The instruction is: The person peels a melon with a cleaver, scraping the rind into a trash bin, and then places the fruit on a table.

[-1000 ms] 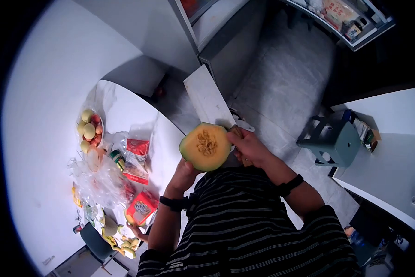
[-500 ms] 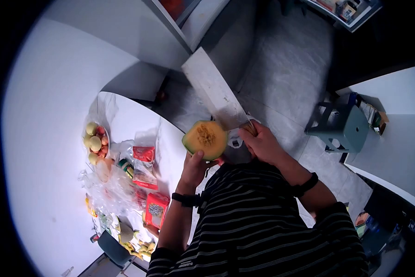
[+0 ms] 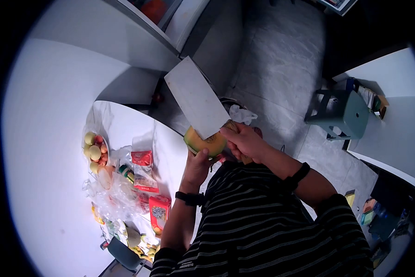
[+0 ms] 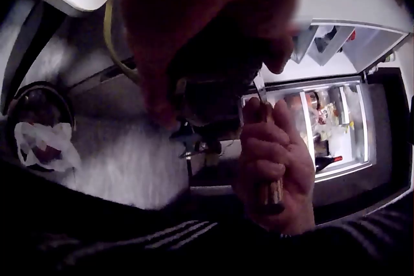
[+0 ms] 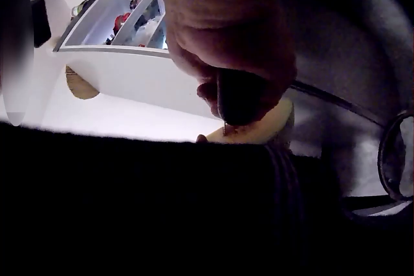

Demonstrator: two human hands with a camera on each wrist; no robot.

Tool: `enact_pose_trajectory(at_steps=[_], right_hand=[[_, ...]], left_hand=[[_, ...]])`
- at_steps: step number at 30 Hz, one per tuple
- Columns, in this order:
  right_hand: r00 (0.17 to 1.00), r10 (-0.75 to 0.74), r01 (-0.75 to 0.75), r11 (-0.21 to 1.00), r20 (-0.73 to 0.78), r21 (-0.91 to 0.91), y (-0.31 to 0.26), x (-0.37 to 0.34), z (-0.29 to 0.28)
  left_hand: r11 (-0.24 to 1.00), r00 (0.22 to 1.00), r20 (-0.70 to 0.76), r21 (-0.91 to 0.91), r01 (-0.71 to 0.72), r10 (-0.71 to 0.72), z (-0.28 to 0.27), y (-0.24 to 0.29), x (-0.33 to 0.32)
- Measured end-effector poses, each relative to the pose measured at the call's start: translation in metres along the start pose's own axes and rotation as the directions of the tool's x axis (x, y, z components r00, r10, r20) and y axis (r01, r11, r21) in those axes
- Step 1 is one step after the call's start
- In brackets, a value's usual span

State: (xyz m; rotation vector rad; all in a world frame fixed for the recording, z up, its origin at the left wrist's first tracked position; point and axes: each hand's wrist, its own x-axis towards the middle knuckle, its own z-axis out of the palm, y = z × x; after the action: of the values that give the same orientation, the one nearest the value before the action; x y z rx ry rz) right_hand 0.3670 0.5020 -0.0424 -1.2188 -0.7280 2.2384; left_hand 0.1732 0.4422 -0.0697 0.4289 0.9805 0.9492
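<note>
In the head view my left hand (image 3: 198,167) holds a halved orange-fleshed melon (image 3: 190,142) from below, thumb on its near side. My right hand (image 3: 249,144) grips the wooden handle of a cleaver (image 3: 196,94). The broad blade overlaps the upper part of the cut face, hiding most of the seeds. Seen from the left wrist, the right fingers curl round the handle (image 4: 273,195), while the left hand (image 4: 207,17) fills the top. A pale edge of the melon (image 5: 262,128) shows below the right hand (image 5: 226,36) in the right wrist view.
On the left, a white table (image 3: 133,117) bears a bowl of fruit (image 3: 95,152), plastic bags and red packets (image 3: 159,212). A bin (image 4: 65,104) with a white bag stands on the floor. A green stool (image 3: 355,115) is at right; an open fridge (image 4: 336,127) shows.
The cleaver has passed from behind the melon, out to its right, and now lies over the cut face. The left hand keeps holding the melon. The head view has shifted somewhat.
</note>
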Motion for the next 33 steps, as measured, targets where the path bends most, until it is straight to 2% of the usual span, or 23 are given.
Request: enact_pose_trajectory(at_steps=[7,10,13,16,19,25,28,31,33], right_hand=[[1.0,-0.025,0.025,0.999,0.007,-0.02,0.006,0.003,0.005],[0.999,-0.035,0.033,0.998,-0.029,-0.048,0.007,0.003,0.009],[0.998,-0.07,0.07,0.997,-0.003,-0.046,0.009,0.006,0.006],[0.998,-0.042,0.038,0.996,-0.053,-0.076,0.008,0.006,0.008],[0.969,-0.233,0.207,0.945,-0.078,-0.254,0.016,0.015,0.005],[0.933,-0.348,0.229,0.771,-0.091,-0.594,0.019,0.021,-0.005],[0.828,-0.555,0.396,0.679,-0.078,-0.618,0.029,0.031,-0.011],[0.962,-0.25,0.209,0.933,-0.111,-0.294,0.019,0.024,-0.011],[0.982,-0.159,0.144,0.98,-0.1,-0.139,0.011,0.018,-0.005]], left_hand=[[0.997,0.999,-0.035,-0.066,-0.042,0.04,0.002,-0.004,0.0],[0.997,0.999,-0.03,-0.074,-0.022,0.02,-0.001,-0.004,0.001],[0.997,0.999,-0.04,-0.069,-0.019,0.016,0.001,-0.001,0.0],[0.998,0.999,-0.048,-0.067,-0.003,0.0,-0.004,-0.002,0.002],[0.999,0.997,-0.079,-0.034,-0.005,0.002,-0.005,-0.002,0.005],[1.0,0.989,-0.149,0.022,0.002,0.001,-0.006,-0.001,0.011],[0.999,0.985,-0.17,0.04,0.009,-0.002,-0.005,0.002,0.011],[1.0,0.986,-0.165,0.023,0.01,-0.006,-0.004,0.004,0.009],[1.0,0.99,-0.142,0.01,0.006,-0.005,-0.007,0.002,0.011]])
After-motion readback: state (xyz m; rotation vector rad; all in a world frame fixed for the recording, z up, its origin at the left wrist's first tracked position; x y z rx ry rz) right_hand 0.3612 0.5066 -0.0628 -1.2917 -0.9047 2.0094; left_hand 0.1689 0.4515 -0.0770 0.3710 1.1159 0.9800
